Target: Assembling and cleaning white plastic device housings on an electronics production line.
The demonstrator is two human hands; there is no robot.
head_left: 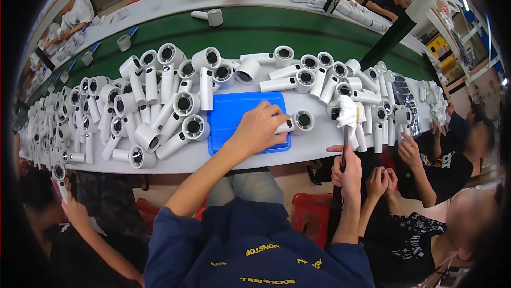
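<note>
My left hand [262, 128] is closed around the handle of a white hair dryer [304, 120], over the blue tray [223, 118]. The hair dryer's round head, with a black centre, sticks out past the tray's right edge. My right hand [348, 171] grips the dark, thin handle of what looks like a hammer [348, 115], held upright. White cloth is wrapped around its head, tied with a yellowish band, and a black end pokes out on the left.
Many white hair dryers [186, 103] crowd the white table left, behind and right of the tray. Beyond runs a green conveyor belt [245, 35] carrying another hair dryer [214, 18] and blue-handled brushes [124, 42]. Co-workers sit on both sides and across. A red stool [314, 211] stands below.
</note>
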